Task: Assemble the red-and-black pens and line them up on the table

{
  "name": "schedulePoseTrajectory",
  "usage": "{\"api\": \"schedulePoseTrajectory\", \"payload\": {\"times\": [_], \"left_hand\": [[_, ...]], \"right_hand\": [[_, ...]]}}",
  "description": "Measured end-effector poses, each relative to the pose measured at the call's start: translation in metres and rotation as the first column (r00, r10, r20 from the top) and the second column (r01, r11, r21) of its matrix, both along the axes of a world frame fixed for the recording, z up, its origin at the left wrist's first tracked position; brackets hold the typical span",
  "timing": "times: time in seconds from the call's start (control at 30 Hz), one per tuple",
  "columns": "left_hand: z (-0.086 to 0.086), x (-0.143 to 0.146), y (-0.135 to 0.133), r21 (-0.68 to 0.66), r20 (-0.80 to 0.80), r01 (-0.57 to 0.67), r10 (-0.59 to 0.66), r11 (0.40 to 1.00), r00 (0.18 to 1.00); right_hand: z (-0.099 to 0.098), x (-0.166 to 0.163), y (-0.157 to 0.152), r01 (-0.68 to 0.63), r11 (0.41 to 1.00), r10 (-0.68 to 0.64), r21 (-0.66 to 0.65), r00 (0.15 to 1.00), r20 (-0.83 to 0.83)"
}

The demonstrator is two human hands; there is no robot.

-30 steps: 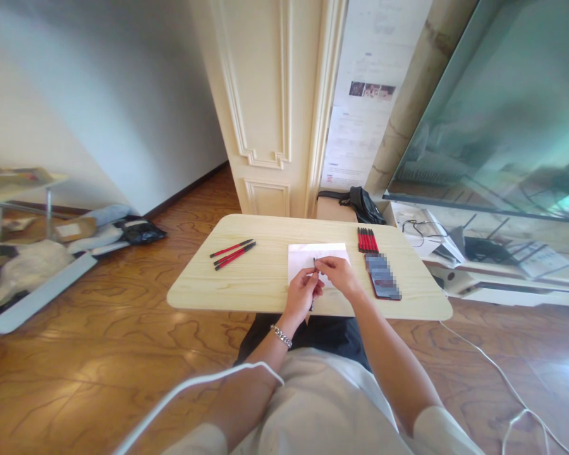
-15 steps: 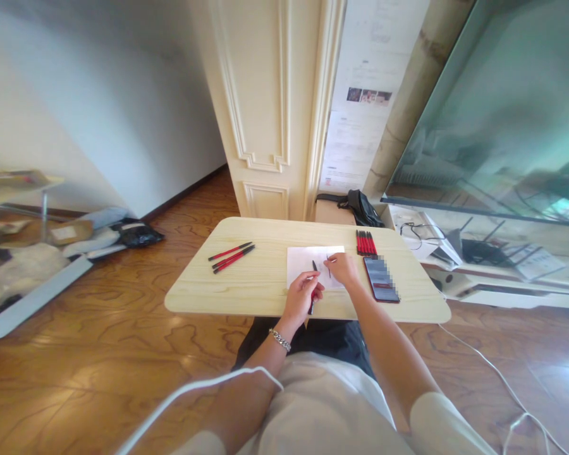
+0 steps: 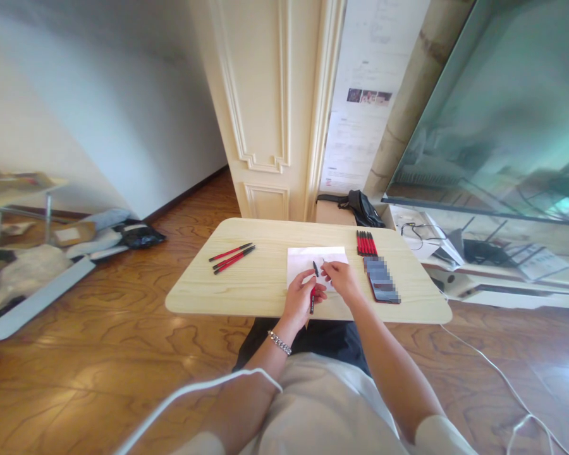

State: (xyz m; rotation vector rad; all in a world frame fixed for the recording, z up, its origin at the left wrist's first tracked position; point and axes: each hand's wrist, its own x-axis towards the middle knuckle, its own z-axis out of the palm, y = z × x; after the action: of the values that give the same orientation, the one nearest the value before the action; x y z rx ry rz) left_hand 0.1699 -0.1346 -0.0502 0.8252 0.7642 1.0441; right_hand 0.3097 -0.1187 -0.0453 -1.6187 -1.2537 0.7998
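Just below frame centre: left hand (image 3: pixel 298 298) clamps red-black pen (image 3: pixel 312 301), long axis up-frame; right hand (image 3: pixel 340 279), just frame-right, pinches perhaps a refill (image 3: pixel 324 260).

No text is readable, even on the wall poster (image 3: pixel 363 120).

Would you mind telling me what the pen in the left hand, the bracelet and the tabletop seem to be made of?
Pen: probably plastic, from its plain red and black colouring; too small to judge gloss.
Bracelet: likely polished metal, as its silvery links catch light.
Tabletop: wood or laminate, matt-looking, with pale streaky grain; which is unclear.
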Motion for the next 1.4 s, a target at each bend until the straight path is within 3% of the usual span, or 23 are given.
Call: {"api": "schedulePoseTrajectory", "payload": {"times": [0.1, 0.2, 0.3, 0.4, 0.53, 0.73, 0.87, 1.0, 1.1, 1.17, 1.27, 1.4], "left_hand": [[0.006, 0.002, -0.007, -0.027, -0.033, 0.009, -0.010, 1.000, 0.999], [0.008, 0.003, -0.012, -0.016, -0.082, 0.018, -0.019, 1.000, 0.996], [0.010, 0.002, -0.014, 0.017, -0.136, 0.024, -0.021, 1.000, 0.990], [0.012, 0.001, -0.015, 0.047, -0.175, 0.031, -0.023, 0.998, 0.984], [0.012, -0.001, -0.016, 0.070, -0.201, 0.080, -0.064, 0.994, 0.977], [0.013, -0.004, -0.019, 0.077, -0.246, 0.140, -0.117, 0.987, 0.962], [0.015, -0.005, -0.020, 0.098, -0.265, 0.164, -0.133, 0.982, 0.955], [0.013, -0.007, -0.019, 0.125, -0.269, 0.158, -0.120, 0.979, 0.956], [0.010, -0.007, -0.016, 0.121, -0.261, 0.150, -0.114, 0.981, 0.959], [0.007, -0.006, -0.014, 0.130, -0.258, 0.137, -0.100, 0.982, 0.961], [0.005, -0.008, -0.011, 0.160, -0.257, 0.117, -0.073, 0.980, 0.964], [0.008, -0.012, -0.009, 0.223, -0.272, 0.065, -0.002, 0.973, 0.962]], "right_hand": [[-0.002, -0.015, -0.023, -0.177, 0.984, 0.160, 0.001, 0.886, -0.435], [0.002, -0.024, -0.038, -0.288, 0.956, 0.259, 0.062, 0.721, -0.643], [0.006, -0.023, -0.043, -0.341, 0.936, 0.301, 0.087, 0.647, -0.701], [0.005, -0.017, -0.040, -0.371, 0.925, 0.319, 0.088, 0.626, -0.711], [-0.001, -0.009, -0.038, -0.378, 0.923, 0.313, 0.071, 0.630, -0.711], [-0.005, -0.003, -0.034, -0.287, 0.958, 0.202, -0.002, 0.679, -0.706], [-0.004, 0.011, -0.015, -0.168, 0.986, 0.151, 0.023, 0.808, -0.570], [-0.004, 0.032, 0.013, -0.002, 1.000, 0.004, 0.027, 0.997, -0.074], [-0.004, 0.038, 0.024, 0.021, 1.000, -0.023, 0.009, 0.944, 0.328], [-0.004, 0.037, 0.026, 0.022, 1.000, -0.014, -0.012, 0.878, 0.479], [-0.003, 0.034, 0.026, 0.031, 0.999, -0.008, -0.033, 0.836, 0.549], [0.000, 0.035, 0.020, 0.088, 0.995, -0.099, 0.046, 0.905, 0.414]]}}
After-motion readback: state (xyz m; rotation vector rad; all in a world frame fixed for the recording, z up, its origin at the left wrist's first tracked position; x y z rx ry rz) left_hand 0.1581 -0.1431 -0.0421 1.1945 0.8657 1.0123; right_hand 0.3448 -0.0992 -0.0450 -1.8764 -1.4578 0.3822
